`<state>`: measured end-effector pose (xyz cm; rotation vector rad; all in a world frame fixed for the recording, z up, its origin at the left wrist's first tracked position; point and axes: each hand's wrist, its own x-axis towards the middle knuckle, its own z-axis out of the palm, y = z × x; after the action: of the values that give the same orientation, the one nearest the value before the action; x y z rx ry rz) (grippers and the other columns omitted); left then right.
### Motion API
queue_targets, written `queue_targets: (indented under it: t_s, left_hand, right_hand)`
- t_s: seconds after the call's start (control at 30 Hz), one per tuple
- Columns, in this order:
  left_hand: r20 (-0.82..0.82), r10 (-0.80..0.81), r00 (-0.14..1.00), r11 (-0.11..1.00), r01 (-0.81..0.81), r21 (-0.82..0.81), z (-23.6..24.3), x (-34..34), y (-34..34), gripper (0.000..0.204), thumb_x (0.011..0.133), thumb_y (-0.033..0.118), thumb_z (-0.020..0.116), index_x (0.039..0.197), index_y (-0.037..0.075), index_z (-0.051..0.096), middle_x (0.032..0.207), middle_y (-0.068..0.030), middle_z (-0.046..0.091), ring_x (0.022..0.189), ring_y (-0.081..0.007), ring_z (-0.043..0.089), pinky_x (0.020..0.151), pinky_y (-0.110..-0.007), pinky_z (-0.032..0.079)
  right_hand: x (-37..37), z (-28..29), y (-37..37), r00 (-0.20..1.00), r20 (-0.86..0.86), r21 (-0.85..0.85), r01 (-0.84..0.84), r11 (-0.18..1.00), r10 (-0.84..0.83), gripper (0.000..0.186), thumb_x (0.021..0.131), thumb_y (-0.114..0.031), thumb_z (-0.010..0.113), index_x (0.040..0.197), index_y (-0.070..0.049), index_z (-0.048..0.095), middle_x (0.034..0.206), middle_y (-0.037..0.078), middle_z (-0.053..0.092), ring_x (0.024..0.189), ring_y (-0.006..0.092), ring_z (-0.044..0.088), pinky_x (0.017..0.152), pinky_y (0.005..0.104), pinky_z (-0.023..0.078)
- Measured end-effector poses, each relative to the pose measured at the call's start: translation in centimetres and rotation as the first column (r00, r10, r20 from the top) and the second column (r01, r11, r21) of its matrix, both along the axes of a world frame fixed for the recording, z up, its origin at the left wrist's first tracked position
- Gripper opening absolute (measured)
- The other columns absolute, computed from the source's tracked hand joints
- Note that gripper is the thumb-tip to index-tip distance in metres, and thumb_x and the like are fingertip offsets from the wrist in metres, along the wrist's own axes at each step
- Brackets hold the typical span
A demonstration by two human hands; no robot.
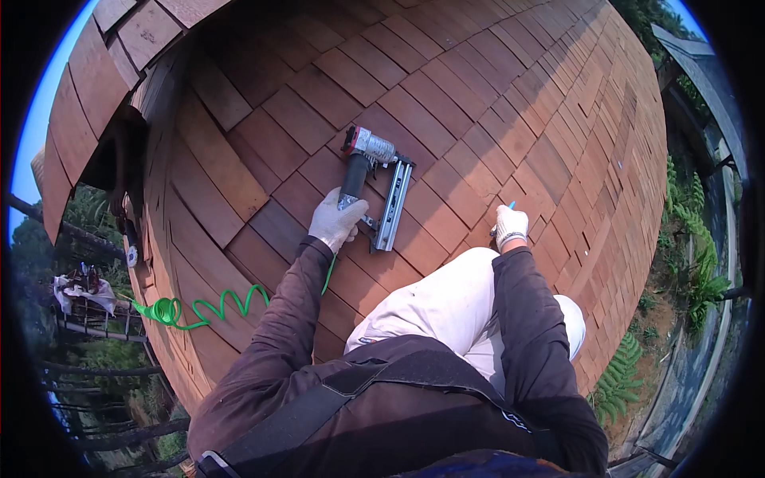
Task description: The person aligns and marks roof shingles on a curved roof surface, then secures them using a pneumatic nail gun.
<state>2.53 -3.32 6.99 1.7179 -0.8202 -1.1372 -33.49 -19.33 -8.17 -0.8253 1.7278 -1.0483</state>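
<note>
My left hand (337,221), in a white knit glove, is closed round the lower end of the dark handle of a pneumatic nail gun (369,171). The tool has a silver head with a red rim and a long metal magazine (393,209), and it lies over the wooden shingles (351,76). My right hand (510,226), gloved in white as well, is closed low over the shingles in front of my knee. A thin light-blue tip (511,205) sticks out of its fist; the rest of that thing is hidden.
A coiled green air hose (166,311) runs from the left edge of the curved roof toward the nail gun. At upper left a shingled overhang (96,95) juts out. Ferns (620,378) grow beyond the right edge. My white-trousered leg (438,299) rests on the roof.
</note>
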Motion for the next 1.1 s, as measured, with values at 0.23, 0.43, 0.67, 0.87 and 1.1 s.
queue_targets:
  t_s: [0.23, 0.43, 0.67, 0.87, 1.1]
  left_hand:
    - [-0.068, -0.076, 0.995, 0.997, 0.074, -0.025, 0.7, 0.8, 0.5, 0.056, 0.089, 0.027, 0.078, 0.135, 0.004, 0.055, 0.081, -0.0005, 0.059, 0.055, -0.0087, 0.052, 0.046, -0.026, 0.043]
    - [-0.032, -0.099, 0.995, 0.995, 0.098, -0.016, 1.5, 0.2, 0.1, 0.048, 0.090, 0.025, 0.078, 0.126, 0.002, 0.057, 0.079, -0.0004, 0.058, 0.052, -0.0080, 0.049, 0.044, -0.026, 0.039]
    - [0.095, -0.333, 0.938, 0.943, 0.328, 0.065, 1.8, -5.9, -3.7, 0.049, 0.089, 0.032, 0.080, 0.122, 0.003, 0.058, 0.076, -0.0015, 0.058, 0.051, -0.0102, 0.052, 0.044, -0.028, 0.043]
    - [0.019, -0.475, 0.880, 0.877, 0.472, 0.087, -1.2, -12.1, -7.8, 0.046, 0.088, 0.027, 0.081, 0.122, 0.002, 0.062, 0.077, -0.0013, 0.059, 0.051, -0.0091, 0.054, 0.044, -0.026, 0.043]
    - [0.254, -0.492, 0.833, 0.869, 0.454, 0.194, -4.4, -16.6, -9.7, 0.071, 0.086, 0.039, 0.081, 0.141, 0.001, 0.057, 0.091, -0.0091, 0.073, 0.063, -0.0146, 0.068, 0.054, -0.029, 0.055]
  right_hand:
    - [-1.3, 9.9, -6.7, 0.783, 0.552, -0.322, -0.118, 0.939, 0.287, 0.011, 0.094, -0.010, 0.064, 0.103, -0.004, 0.060, 0.069, 0.004, 0.055, 0.052, 0.0166, 0.055, 0.051, 0.0335, 0.051]
    - [-3.7, 18.3, -1.8, 0.878, 0.226, -0.448, -0.291, 0.845, 0.422, 0.027, 0.096, -0.011, 0.066, 0.122, -0.002, 0.063, 0.080, 0.004, 0.062, 0.062, 0.0130, 0.062, 0.061, 0.0297, 0.056]
    - [-8.3, 22.7, 2.4, 0.911, 0.241, -0.511, -0.173, 0.842, 0.334, 0.036, 0.095, -0.012, 0.068, 0.128, -0.001, 0.061, 0.090, 0.004, 0.066, 0.072, 0.0097, 0.065, 0.066, 0.0258, 0.056]
    - [-8.0, 20.4, 2.0, 0.949, 0.042, -0.460, -0.260, 0.849, 0.313, 0.041, 0.096, -0.010, 0.064, 0.134, 0.002, 0.056, 0.087, 0.003, 0.062, 0.070, 0.0082, 0.061, 0.060, 0.0239, 0.050]
    - [-7.0, 19.2, 1.7, 0.955, 0.063, -0.456, -0.232, 0.859, 0.291, 0.046, 0.098, -0.010, 0.058, 0.142, 0.002, 0.051, 0.092, 0.006, 0.063, 0.072, 0.0082, 0.062, 0.060, 0.0249, 0.050]
